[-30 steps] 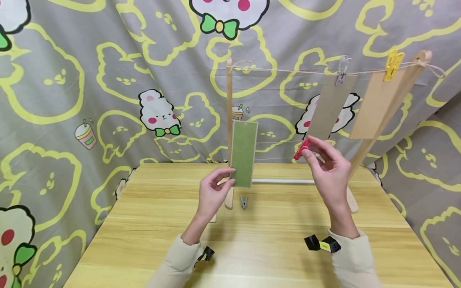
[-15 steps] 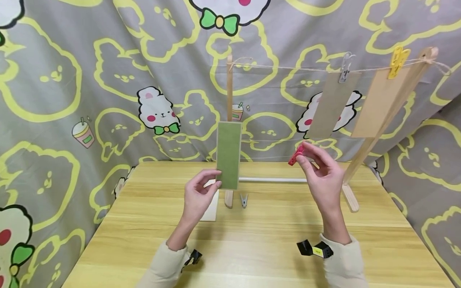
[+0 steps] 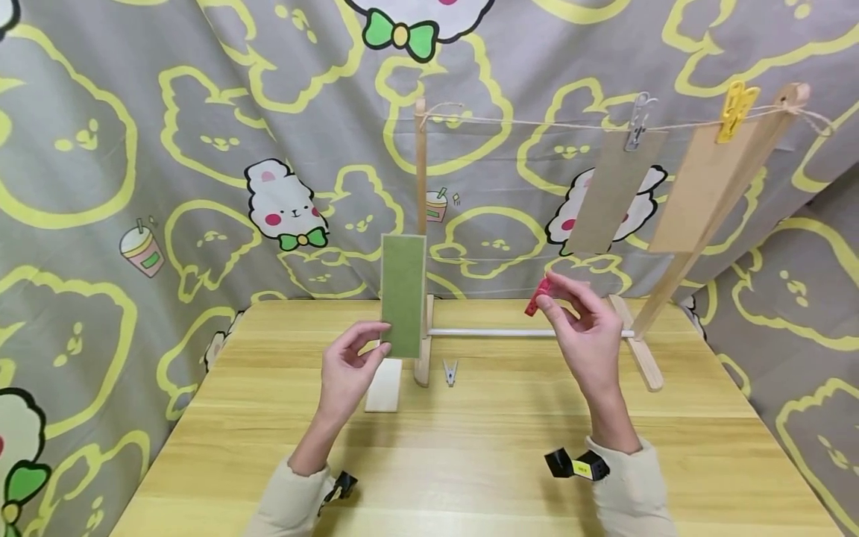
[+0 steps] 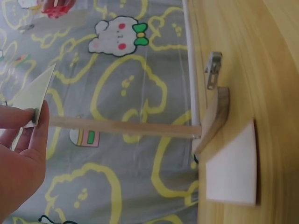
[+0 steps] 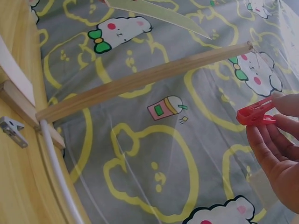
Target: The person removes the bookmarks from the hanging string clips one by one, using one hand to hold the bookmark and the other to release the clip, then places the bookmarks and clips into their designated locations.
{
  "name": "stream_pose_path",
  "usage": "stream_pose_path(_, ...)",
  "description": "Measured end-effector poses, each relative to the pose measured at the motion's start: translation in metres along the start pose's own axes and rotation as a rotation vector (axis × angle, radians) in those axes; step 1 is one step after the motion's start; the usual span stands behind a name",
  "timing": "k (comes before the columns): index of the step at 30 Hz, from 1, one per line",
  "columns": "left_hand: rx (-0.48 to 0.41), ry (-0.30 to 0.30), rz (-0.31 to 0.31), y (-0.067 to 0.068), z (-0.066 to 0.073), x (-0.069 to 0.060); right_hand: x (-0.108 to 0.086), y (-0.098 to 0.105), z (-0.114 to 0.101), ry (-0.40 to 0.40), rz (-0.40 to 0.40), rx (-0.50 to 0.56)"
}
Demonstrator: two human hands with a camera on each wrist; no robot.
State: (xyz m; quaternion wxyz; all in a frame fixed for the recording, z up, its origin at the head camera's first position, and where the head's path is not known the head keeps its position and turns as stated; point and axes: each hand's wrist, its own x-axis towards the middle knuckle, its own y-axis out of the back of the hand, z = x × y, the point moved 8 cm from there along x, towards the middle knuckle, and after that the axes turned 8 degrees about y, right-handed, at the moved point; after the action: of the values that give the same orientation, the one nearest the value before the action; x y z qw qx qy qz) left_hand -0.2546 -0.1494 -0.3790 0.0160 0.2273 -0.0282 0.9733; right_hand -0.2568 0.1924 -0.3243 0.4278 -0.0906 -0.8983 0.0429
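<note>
In the head view my left hand pinches the lower left edge of an upright green card with a pale border. My right hand pinches a red clothespin between thumb and fingers, out in front of the hanging cards. The red clothespin is also plain in the right wrist view. A twine line runs between two wooden posts. On it a grey clothespin holds a grey-brown card, and a yellow clothespin holds a tan card.
A grey clothespin lies on the wooden table near the left post's foot. A pale card lies flat just left of that foot. A white rod joins the stand's feet. A patterned curtain hangs behind.
My left hand has carried the green card leftward, uncovering the pale card and the left post's foot. My right hand, still pinching the red clothespin, has shifted left and slightly down.
</note>
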Motion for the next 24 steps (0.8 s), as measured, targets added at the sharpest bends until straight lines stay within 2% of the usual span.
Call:
stream_pose_path(8, 0.062, 0.021, 0.003, 0.014, -0.006, -0.005, -0.007, 0.002, 0.012, -0.052, -0.014, -0.049)
stream_pose_path(14, 0.092, 0.032, 0.003, 0.026, -0.011, -0.008, -0.011, 0.003, 0.026, -0.131, -0.019, -0.122)
stream_pose_path(19, 0.107, 0.06, 0.034, 0.037, -0.018, -0.016, -0.016, 0.0, 0.038, -0.189, -0.049, -0.168)
stream_pose_path(24, 0.127, 0.093, 0.052, 0.043, -0.025, -0.021, -0.019, 0.0, 0.046, -0.215, -0.053, -0.164)
